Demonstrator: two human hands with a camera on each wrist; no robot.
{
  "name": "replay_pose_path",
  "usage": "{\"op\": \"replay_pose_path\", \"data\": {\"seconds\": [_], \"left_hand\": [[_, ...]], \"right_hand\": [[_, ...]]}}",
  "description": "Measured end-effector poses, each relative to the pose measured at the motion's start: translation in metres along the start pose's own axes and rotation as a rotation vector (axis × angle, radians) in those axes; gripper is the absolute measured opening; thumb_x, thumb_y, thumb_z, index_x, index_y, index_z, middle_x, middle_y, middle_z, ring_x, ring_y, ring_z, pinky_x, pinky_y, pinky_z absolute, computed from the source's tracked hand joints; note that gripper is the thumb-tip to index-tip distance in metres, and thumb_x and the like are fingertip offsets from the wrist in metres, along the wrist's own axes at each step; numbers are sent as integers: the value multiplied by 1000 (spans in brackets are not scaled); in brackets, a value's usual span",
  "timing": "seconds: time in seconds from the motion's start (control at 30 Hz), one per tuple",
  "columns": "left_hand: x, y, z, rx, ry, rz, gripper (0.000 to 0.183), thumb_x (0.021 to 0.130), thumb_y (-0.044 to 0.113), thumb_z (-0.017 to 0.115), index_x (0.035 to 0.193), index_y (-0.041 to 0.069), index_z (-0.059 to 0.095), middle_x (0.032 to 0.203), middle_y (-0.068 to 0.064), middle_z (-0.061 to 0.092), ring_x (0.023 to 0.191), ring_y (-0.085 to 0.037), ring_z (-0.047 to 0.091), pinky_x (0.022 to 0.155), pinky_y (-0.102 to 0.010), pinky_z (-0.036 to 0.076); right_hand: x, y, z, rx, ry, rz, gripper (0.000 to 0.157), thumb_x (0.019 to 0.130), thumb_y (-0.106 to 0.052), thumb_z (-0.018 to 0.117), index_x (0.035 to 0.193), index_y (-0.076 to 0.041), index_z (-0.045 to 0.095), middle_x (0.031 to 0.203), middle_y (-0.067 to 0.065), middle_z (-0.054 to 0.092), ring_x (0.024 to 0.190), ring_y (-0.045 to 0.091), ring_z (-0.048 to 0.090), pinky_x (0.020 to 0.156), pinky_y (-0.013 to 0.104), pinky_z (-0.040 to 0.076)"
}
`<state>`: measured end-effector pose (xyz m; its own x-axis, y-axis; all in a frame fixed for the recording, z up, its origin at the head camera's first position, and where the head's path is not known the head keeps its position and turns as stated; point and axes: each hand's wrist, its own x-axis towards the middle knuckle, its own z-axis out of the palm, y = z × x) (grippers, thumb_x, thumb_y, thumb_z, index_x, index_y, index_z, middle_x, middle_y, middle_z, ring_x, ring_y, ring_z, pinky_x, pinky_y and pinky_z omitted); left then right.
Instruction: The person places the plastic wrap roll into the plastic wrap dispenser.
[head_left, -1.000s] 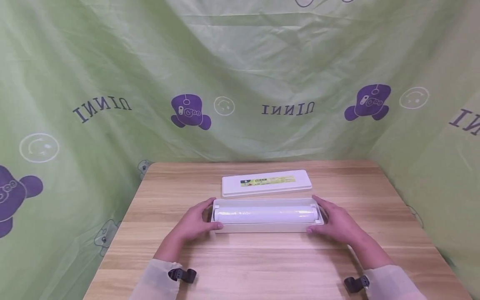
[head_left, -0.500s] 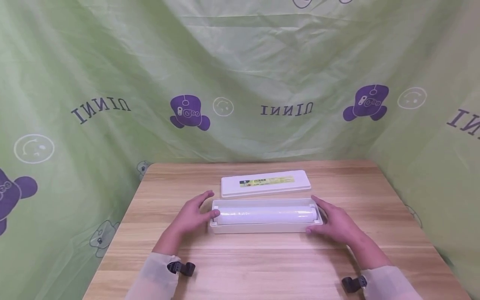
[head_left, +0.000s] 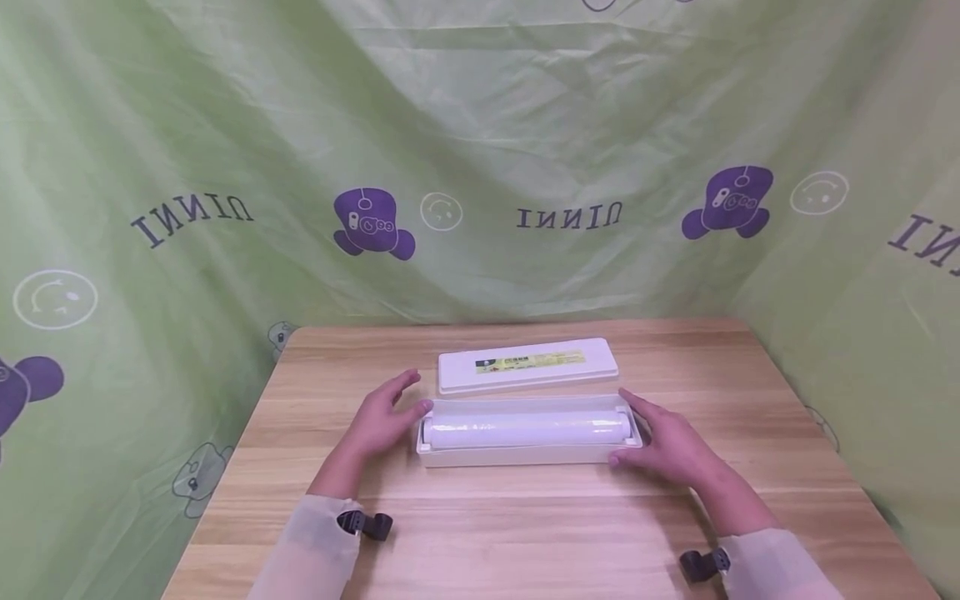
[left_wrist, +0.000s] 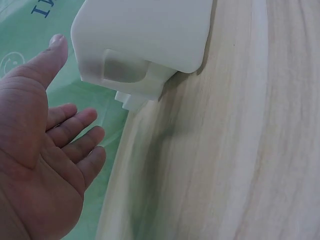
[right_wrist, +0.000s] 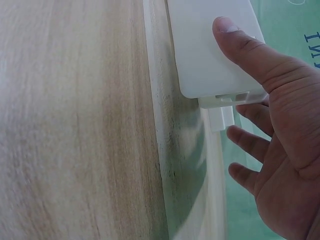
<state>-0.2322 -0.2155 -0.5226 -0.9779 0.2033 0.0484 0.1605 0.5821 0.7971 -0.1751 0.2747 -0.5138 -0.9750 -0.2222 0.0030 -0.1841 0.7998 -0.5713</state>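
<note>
A long white box point(head_left: 517, 457) lies open-topped on the table, with a shiny white roll of cling film point(head_left: 525, 430) inside it. My right hand point(head_left: 671, 443) grips the box's right end: the thumb lies on the front wall, as the right wrist view shows on the box point(right_wrist: 210, 60), and the fingers reach round behind. At the left end, my left hand point(head_left: 381, 423) is spread with nothing in it. Its thumb points toward the box's back left corner, and the left wrist view shows a gap between palm and box point(left_wrist: 145, 30).
The white lid point(head_left: 525, 364), with a yellow-green label, lies just behind the box. Beneath them is a wood-grain table point(head_left: 525, 533). A green printed cloth point(head_left: 480, 117) hangs close behind and along both sides.
My left hand has let go of the box's left end and drawn back, up and slightly away. The right hand keeps its hold. Box and lid stay in place.
</note>
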Motion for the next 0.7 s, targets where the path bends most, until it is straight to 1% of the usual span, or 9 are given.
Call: {"op": "replay_pose_path", "data": {"seconds": [0.17,0.37,0.47,0.57,0.7], "left_hand": [[5,-2,0,-32,3,-12,81,95,54,71,157,10,44,156,-5,52,146,-38,42,121,-54,33],[14,-2,2,-56,7,-9,75,97,45,72,156,7,45,155,-9,52,146,-33,44,121,-49,34],[17,-2,1,-61,7,-2,74,98,42,72,155,5,45,155,-12,52,146,-32,43,121,-48,34],[20,-3,1,-71,10,-5,74,97,40,74,155,5,45,155,-12,52,146,-33,44,121,-48,34],[24,-4,0,-73,14,-10,76,95,43,75,155,6,45,155,-12,51,145,-33,44,121,-48,34]], "right_hand": [[1,0,-1,2,-5,6,119,71,-56,91,162,-9,33,154,30,44,140,53,43,114,66,35],[1,0,-1,6,-3,8,119,70,-56,91,163,-9,33,154,30,44,140,53,43,114,66,36],[0,-1,-1,11,-7,15,119,70,-56,91,163,-10,32,155,30,44,140,53,43,114,66,35],[0,-2,-1,10,-11,20,119,71,-56,91,163,-10,31,155,31,43,140,54,42,114,66,35],[-1,-3,-1,7,-11,24,119,71,-57,91,164,-11,31,155,31,43,140,54,42,114,66,35]]}}
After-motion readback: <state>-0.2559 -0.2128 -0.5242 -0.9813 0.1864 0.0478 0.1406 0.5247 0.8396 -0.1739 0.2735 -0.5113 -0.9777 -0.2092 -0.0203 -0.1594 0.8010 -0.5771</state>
